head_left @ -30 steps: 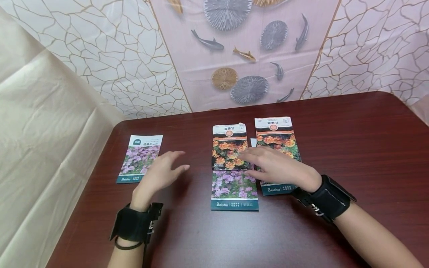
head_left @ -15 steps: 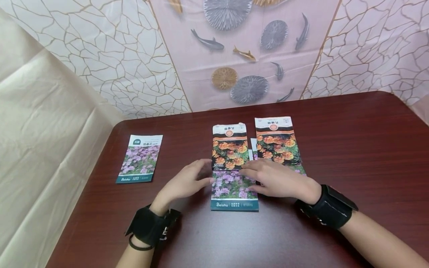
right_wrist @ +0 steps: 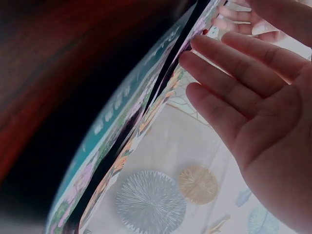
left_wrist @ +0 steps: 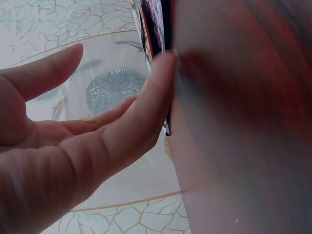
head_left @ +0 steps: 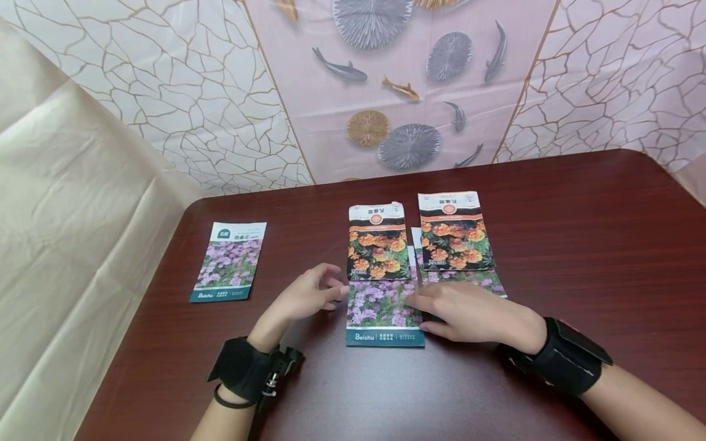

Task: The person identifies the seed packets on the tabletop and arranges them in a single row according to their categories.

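In the head view, my left hand (head_left: pixel 309 294) is beside the left edge of the middle purple-flower seed packet (head_left: pixel 380 306), thumb tip at that edge and fingers loosely bent. An orange marigold seed packet (head_left: pixel 377 248) lies over that packet's upper part. Straight fingers of my right hand (head_left: pixel 474 309) reach over the packet's right edge; the right wrist view shows the palm holding nothing. This hand hides the lower part of the right purple-flower packet (head_left: pixel 491 282), which lies under a second marigold packet (head_left: pixel 456 239).
A third purple-flower packet (head_left: pixel 228 263) lies alone on the left of the dark red wooden table (head_left: pixel 579 245). Behind the far edge hangs a patterned cloth (head_left: pixel 419 92) with fish and round motifs. Plain cream cloth (head_left: pixel 72 233) hangs along the left side.
My left hand has moved right, from the lone packet to the middle pair. My right hand has drawn back toward the near edge, uncovering the right marigold packet. The packets stay in place.
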Demonstrator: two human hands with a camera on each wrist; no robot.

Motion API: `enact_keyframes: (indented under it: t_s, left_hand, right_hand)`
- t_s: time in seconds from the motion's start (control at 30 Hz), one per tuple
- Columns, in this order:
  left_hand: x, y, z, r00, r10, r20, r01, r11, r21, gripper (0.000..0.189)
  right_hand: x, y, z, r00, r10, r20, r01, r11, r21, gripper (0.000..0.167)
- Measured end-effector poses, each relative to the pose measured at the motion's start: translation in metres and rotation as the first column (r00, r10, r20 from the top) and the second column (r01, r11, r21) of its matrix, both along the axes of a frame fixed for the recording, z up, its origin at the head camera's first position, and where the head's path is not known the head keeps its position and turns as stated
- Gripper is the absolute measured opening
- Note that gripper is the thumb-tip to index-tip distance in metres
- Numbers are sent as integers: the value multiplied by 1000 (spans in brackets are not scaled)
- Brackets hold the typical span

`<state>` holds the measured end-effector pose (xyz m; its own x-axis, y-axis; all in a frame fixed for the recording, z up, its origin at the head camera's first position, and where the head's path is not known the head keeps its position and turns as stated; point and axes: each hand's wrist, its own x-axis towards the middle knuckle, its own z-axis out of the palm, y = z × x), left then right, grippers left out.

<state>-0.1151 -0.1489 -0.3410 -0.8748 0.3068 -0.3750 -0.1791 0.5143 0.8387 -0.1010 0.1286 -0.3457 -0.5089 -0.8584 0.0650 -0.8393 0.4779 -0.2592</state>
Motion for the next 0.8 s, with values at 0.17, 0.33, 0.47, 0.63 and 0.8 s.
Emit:
enact_keyframes:
  t_s: [0.17,0.33,0.47,0.63,0.8]
  left_hand:
    - [-1,1,-2,996,-10,91,7,1000,28,37]
    - [1,5,-3,991,-14,134,8,999,50,33]
    - [3,7,-3,990,-6,143,-2,998,58,32]
    - [4,9,-6,991,4,133,-11,999,52,31]
    - [4,12,-7,994,30,109,-34,999,34,30]
  right_hand:
    - [1,2,-2,1000,5,27,-5,1000,14,36]
    - [1,2,-3,999,5,41,-6,1000,12,35]
    - [1,2,-3,999,6,42,-6,1000,15,36]
    - [2,2,-3,999,4,40,-5,1000,20,36]
    - [2,1,-4,1000,7,31,-7,1000,15,35]
